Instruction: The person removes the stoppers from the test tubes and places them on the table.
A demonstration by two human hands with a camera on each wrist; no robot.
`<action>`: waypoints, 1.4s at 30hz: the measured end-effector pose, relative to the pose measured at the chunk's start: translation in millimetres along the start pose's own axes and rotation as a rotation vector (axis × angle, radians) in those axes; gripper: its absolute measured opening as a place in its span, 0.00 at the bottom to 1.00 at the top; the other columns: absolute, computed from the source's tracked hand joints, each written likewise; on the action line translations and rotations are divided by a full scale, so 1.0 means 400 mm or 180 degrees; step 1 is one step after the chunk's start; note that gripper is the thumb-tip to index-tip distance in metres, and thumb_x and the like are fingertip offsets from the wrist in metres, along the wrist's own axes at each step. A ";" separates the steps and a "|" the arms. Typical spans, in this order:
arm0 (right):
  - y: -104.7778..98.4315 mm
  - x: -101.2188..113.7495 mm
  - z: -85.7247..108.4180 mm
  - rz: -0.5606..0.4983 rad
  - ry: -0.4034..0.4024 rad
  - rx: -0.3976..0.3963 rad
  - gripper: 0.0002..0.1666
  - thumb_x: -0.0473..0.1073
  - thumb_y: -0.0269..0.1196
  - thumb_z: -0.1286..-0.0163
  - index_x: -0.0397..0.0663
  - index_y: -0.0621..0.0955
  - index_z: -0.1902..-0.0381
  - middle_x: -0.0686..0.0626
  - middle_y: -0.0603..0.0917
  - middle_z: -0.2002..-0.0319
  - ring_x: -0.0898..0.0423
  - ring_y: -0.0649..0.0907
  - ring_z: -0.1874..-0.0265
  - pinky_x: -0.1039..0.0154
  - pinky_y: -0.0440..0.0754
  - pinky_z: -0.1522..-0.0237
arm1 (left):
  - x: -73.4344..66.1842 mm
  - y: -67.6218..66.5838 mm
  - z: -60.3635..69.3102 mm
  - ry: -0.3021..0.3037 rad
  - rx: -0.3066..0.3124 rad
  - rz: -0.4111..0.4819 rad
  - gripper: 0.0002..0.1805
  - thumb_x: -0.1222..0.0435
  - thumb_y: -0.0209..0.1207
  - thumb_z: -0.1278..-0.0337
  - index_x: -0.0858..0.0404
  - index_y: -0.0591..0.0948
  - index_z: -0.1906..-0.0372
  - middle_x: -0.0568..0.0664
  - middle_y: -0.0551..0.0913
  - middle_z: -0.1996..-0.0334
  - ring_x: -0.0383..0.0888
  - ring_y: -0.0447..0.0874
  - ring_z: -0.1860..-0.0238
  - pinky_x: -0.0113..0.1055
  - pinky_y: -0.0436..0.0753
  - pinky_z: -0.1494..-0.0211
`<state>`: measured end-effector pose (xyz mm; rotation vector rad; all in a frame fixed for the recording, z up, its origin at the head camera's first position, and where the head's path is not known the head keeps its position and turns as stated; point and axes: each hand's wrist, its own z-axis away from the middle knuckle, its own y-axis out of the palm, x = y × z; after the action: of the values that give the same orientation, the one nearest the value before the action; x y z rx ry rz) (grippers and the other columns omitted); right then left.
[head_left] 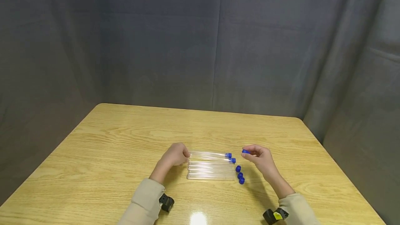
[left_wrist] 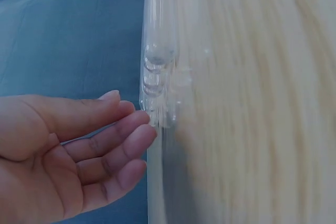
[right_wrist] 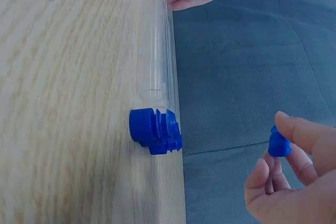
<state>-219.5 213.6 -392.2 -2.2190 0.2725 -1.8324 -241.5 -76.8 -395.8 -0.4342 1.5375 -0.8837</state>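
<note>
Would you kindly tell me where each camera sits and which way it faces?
Head: on the head, facing forward and down at the table, tubes and caps; left hand, right hand and sleeves show.
Left wrist: on that wrist, facing the tubes' rounded ends; only the left hand shows.
Right wrist: on that wrist, facing the caps and tubes; the right hand, pinching a cap, shows, with the left hand beyond.
Shared: head and right wrist both show both hands and the pinched cap.

Tabletop (head_left: 125, 131) glare — soft shadows, hazy wrist views
</note>
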 end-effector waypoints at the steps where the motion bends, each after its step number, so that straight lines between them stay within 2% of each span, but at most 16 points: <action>1: 0.000 0.000 -0.001 0.0057 0.0016 -0.0027 0.14 0.34 0.62 0.42 0.29 0.77 0.59 0.42 0.78 0.63 0.58 0.76 0.70 0.62 0.77 0.66 | 0.001 0.000 0.001 0.0006 -0.0019 0.0014 0.07 0.77 0.60 0.54 0.72 0.82 0.66 0.58 0.81 0.63 0.44 0.79 0.77 0.33 0.78 0.73; 3: -0.001 -0.003 -0.004 0.0179 0.0057 -0.0054 0.14 0.34 0.62 0.42 0.29 0.77 0.59 0.42 0.78 0.63 0.57 0.75 0.69 0.62 0.76 0.67 | 0.001 -0.002 0.002 0.0013 -0.0050 0.0042 0.07 0.77 0.60 0.53 0.72 0.82 0.66 0.57 0.81 0.65 0.44 0.79 0.77 0.33 0.78 0.74; 7: 0.000 -0.011 -0.015 0.0389 0.0119 0.0048 0.14 0.31 0.60 0.41 0.27 0.76 0.58 0.44 0.78 0.65 0.56 0.74 0.70 0.62 0.76 0.69 | 0.001 -0.006 0.002 0.0002 -0.0085 0.0020 0.06 0.75 0.59 0.52 0.71 0.83 0.67 0.55 0.82 0.69 0.42 0.78 0.78 0.31 0.77 0.76; 12: 0.003 -0.019 -0.025 0.0425 0.0125 0.0184 0.11 0.27 0.59 0.41 0.25 0.74 0.60 0.44 0.78 0.68 0.57 0.75 0.71 0.64 0.77 0.68 | 0.001 -0.013 0.001 0.0000 -0.0146 -0.0040 0.04 0.74 0.59 0.52 0.69 0.83 0.69 0.52 0.81 0.73 0.41 0.76 0.79 0.31 0.76 0.77; 17: 0.006 -0.031 -0.034 0.0429 0.0030 0.0336 0.13 0.25 0.57 0.41 0.23 0.73 0.58 0.39 0.78 0.67 0.55 0.77 0.71 0.61 0.79 0.67 | 0.004 -0.016 -0.001 0.0045 -0.0188 -0.0045 0.04 0.73 0.60 0.52 0.69 0.83 0.69 0.52 0.82 0.72 0.41 0.75 0.77 0.32 0.76 0.75; 21: 0.009 -0.037 -0.041 0.0582 0.0047 0.0416 0.11 0.24 0.56 0.41 0.23 0.74 0.59 0.39 0.79 0.68 0.53 0.78 0.71 0.58 0.79 0.67 | 0.006 -0.017 -0.002 0.0045 -0.0189 -0.0022 0.04 0.73 0.60 0.52 0.69 0.83 0.70 0.54 0.82 0.70 0.42 0.76 0.75 0.33 0.77 0.72; 29: 0.015 -0.040 -0.052 0.0843 0.0201 0.0300 0.08 0.24 0.58 0.44 0.27 0.77 0.64 0.41 0.80 0.67 0.51 0.78 0.68 0.62 0.78 0.68 | 0.002 -0.023 -0.007 0.0045 -0.0197 -0.0002 0.03 0.72 0.60 0.51 0.68 0.84 0.71 0.52 0.82 0.71 0.40 0.73 0.79 0.30 0.74 0.76; 37: 0.021 -0.063 -0.057 0.0817 0.0317 0.0317 0.08 0.23 0.60 0.46 0.26 0.78 0.66 0.45 0.79 0.72 0.55 0.77 0.72 0.62 0.78 0.70 | 0.000 -0.022 -0.004 -0.0041 -0.0115 0.0150 0.04 0.72 0.59 0.49 0.68 0.83 0.70 0.51 0.81 0.74 0.45 0.79 0.76 0.30 0.74 0.77; 42: 0.024 -0.062 -0.056 0.0960 0.0336 0.0332 0.08 0.25 0.62 0.47 0.28 0.78 0.67 0.45 0.79 0.73 0.55 0.77 0.72 0.61 0.77 0.72 | 0.003 -0.021 -0.003 -0.0068 -0.0085 0.0217 0.04 0.72 0.58 0.48 0.68 0.82 0.70 0.51 0.80 0.74 0.46 0.79 0.76 0.30 0.74 0.78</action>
<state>-246.0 210.2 -414.6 -1.8962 0.4907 -1.7571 -244.6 -82.6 -390.4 -0.4069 1.5369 -0.8043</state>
